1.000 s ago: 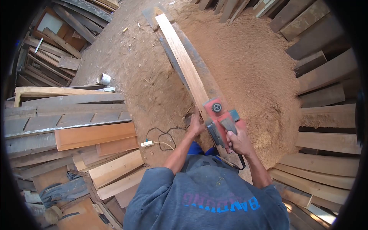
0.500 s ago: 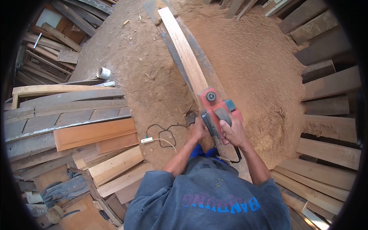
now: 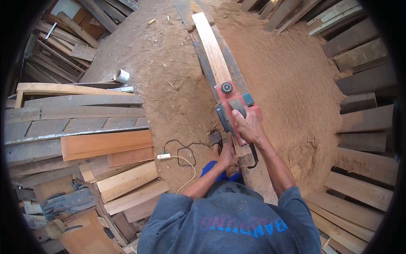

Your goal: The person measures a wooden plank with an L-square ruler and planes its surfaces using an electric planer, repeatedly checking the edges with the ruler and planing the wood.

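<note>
though curled, right hand [image 3: 249, 126] round planer [image 3: 226, 98]

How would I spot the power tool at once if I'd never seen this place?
Start with the pale board running down from the top middle. Towards its lower end, the right hand holds the planer on it. A red body and round black knob set it apart from the stacked boards on both sides.

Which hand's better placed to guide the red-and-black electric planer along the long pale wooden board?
Right, likely: the right hand grips the planer from above; the left hand is lower, beside the board's near end.
</note>
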Tool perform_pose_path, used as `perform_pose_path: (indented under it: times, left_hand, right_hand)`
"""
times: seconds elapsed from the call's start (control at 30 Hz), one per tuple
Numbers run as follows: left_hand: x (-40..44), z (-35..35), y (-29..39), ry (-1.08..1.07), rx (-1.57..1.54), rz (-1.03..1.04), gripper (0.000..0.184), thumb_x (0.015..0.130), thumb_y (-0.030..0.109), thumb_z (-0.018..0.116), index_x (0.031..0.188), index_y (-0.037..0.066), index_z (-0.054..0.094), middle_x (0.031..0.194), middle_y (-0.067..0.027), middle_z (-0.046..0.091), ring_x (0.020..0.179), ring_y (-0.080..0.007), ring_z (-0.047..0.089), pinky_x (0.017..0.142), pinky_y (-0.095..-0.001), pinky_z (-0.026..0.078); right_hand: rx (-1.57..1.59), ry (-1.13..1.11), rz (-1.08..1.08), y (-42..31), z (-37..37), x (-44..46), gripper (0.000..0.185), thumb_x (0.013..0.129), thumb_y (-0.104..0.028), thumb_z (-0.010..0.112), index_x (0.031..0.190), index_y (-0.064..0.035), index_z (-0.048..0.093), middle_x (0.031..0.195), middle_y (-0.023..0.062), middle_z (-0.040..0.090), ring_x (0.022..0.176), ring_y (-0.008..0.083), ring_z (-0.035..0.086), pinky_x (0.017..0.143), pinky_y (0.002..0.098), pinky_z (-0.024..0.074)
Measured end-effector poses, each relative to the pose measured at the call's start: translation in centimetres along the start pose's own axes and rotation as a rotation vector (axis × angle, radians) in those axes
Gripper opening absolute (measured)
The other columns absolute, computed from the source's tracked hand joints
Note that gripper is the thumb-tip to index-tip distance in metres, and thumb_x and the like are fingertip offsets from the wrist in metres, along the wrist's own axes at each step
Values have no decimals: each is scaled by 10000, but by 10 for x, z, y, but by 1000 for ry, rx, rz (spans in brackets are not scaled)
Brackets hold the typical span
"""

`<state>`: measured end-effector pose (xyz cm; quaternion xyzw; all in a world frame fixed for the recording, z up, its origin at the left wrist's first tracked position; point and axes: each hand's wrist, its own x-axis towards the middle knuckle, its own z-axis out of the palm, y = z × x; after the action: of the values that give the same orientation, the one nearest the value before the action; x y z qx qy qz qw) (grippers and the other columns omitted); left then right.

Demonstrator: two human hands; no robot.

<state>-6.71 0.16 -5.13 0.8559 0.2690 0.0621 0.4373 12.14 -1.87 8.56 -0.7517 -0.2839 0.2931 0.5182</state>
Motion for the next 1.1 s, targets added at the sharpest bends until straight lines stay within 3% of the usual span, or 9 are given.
perform_pose_path:
  times: [0.3, 0.4, 0.5, 0.57, 0.63, 0.73, 0.83, 0.87, 1.1]
  left_hand:
    - [-4, 18, -35, -205, -129, -213, 1130, 693, 279, 860, 1612, 53, 242, 1334, -225, 617, 1204, -441, 527, 1099, -476, 363]
    - [-2, -18, -17, -266, -40, -109, 1115, 716, 241, 823, 1630, 80, 206, 1422, -274, 542, 1255, -456, 507, 1110, -483, 378]
    - [-17, -7, -42, -283, -172, 52, 1140, 787, 100, 732, 1648, 35, -13, 1335, -391, 497, 1186, -474, 543, 1070, -517, 443]
    - [-14, -18, -32, -452, -458, -209, 1019, 779, 103, 712, 1615, 37, 132, 1241, -337, 524, 1161, -422, 563, 1069, -516, 442]
    - [-38, 20, -71, -312, -369, 45, 934, 781, 107, 706, 1572, 36, 215, 1197, -297, 524, 1180, -392, 555, 1067, -513, 439]
    - [-42, 31, -95, -652, -461, -222, 684, 795, 118, 701, 1423, 78, 434, 1326, -244, 466, 1253, -372, 484, 1125, -486, 390]
    - [-46, 22, -93, -1015, -347, -147, 624, 843, 199, 727, 1424, 237, 502, 1281, -250, 446, 1282, -428, 466, 1107, -508, 397]
    - [-55, 34, -105, -1015, -406, -81, 517, 878, 272, 739, 1367, 301, 574, 1296, -250, 435, 1268, -448, 462, 1112, -509, 394]
    - [-38, 6, -72, -1078, -329, -184, 583, 911, 437, 737, 1425, 238, 548, 1281, -227, 522, 1264, -399, 458, 1117, -501, 374]
  right_hand:
    - [-50, 90, -64, -14, 28, 68, 544, 1029, -513, 565, 1117, 17, 653, 667, 30, 591, 591, 135, 577, 558, 335, 483]
    - [-37, 165, -148, -13, 40, 103, 559, 1026, -533, 567, 1092, 14, 656, 658, 30, 592, 572, 126, 575, 544, 330, 479]
    - [-42, 162, -146, -18, 43, 135, 541, 1028, -532, 568, 1042, 2, 657, 649, 29, 592, 550, 123, 574, 523, 329, 474]
    - [-50, 154, -136, -21, 44, 157, 522, 1029, -524, 569, 1007, -9, 655, 642, 26, 590, 535, 122, 571, 511, 329, 472]
    - [-58, 166, -148, -22, 47, 179, 508, 1030, -516, 572, 980, -17, 656, 635, 23, 589, 524, 123, 570, 506, 328, 473]
    - [-65, 170, -155, -32, 51, 204, 503, 1030, -506, 573, 979, -16, 676, 626, 20, 594, 521, 127, 583, 513, 326, 485]
    - [-73, 171, -114, -45, 53, 214, 505, 1028, -501, 576, 1014, -14, 708, 623, 20, 605, 525, 131, 606, 525, 326, 503]
    - [-106, 178, -105, -47, 54, 219, 502, 1029, -500, 573, 1046, -20, 716, 624, 21, 609, 529, 132, 614, 530, 327, 508]
    - [-113, 165, -117, -48, 55, 261, 509, 1027, -520, 558, 1145, -58, 737, 637, 32, 629, 544, 149, 642, 551, 342, 527]
